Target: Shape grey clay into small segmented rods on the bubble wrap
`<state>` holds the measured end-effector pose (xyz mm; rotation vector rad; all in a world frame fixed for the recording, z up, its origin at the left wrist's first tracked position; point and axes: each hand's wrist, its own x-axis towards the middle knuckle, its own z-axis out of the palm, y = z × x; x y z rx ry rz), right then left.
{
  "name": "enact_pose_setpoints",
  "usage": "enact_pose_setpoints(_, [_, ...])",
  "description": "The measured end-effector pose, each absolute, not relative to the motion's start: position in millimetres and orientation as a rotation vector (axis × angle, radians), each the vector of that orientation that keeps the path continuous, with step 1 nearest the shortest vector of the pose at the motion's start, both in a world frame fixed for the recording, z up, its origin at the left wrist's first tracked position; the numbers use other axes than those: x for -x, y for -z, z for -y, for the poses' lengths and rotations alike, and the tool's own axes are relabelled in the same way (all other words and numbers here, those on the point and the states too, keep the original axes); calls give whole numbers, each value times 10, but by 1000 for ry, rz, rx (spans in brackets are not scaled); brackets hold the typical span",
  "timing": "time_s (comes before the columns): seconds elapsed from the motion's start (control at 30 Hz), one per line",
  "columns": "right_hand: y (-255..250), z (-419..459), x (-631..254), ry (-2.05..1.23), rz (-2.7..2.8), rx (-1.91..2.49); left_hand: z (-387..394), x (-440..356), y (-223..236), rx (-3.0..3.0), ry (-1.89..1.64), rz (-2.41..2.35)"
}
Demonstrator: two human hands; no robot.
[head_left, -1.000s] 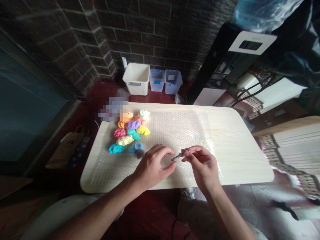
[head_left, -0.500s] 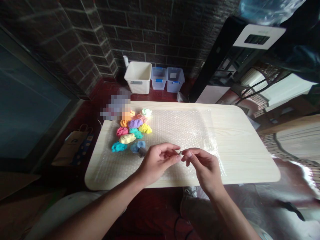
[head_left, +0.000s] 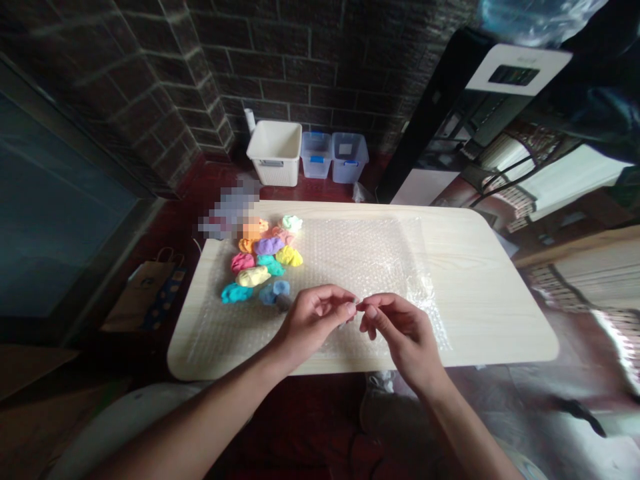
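Above the bubble wrap [head_left: 360, 257], my left hand [head_left: 313, 320] is closed in a pinch, with a tiny greyish piece [head_left: 357, 301] just showing at thumb and forefinger. Its kind is too small to tell. My right hand [head_left: 405, 330] is pinched too, its fingertips meeting or nearly meeting the left ones; what it holds is hidden. Left of my left hand lie blue modelling clay [head_left: 269, 293] and a dark grey lump [head_left: 283, 303]. Beyond them sit a teal lump [head_left: 237, 293], a pale yellow lump [head_left: 253, 276], a purple lump [head_left: 269, 246] and several other colours.
The bubble wrap covers much of a light wooden table [head_left: 500, 287] with rounded corners. Behind it on the floor stand a cream bin [head_left: 275, 163] and two clear plastic boxes [head_left: 349, 160]. A water dispenser [head_left: 435, 133] rises at the back right; a paper bag [head_left: 137, 293] is at left.
Both hands have shifted slightly left, still pinched with fingertips close together. The greyish piece has moved a little with them. The clay lumps stay where they were; the view has moved slightly.
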<state>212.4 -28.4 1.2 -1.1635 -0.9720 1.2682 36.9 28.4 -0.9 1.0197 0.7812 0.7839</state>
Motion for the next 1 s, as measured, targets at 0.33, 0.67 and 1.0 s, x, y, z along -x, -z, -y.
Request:
enact_pose_setpoints(0.33, [-4, 329, -2193, -1294, 967, 1128, -299, -330, 7, -989, -787, -751])
enact_pose_setpoints(0.67, [-76, 331, -2088, -1251, 1023, 1154, -268, -354, -11, -1051, -794, -718])
enact_pose_setpoints(1.0, [-28, 388, -2085, -920, 1297, 1221, -289, -360, -46, -1097, -740, -723])
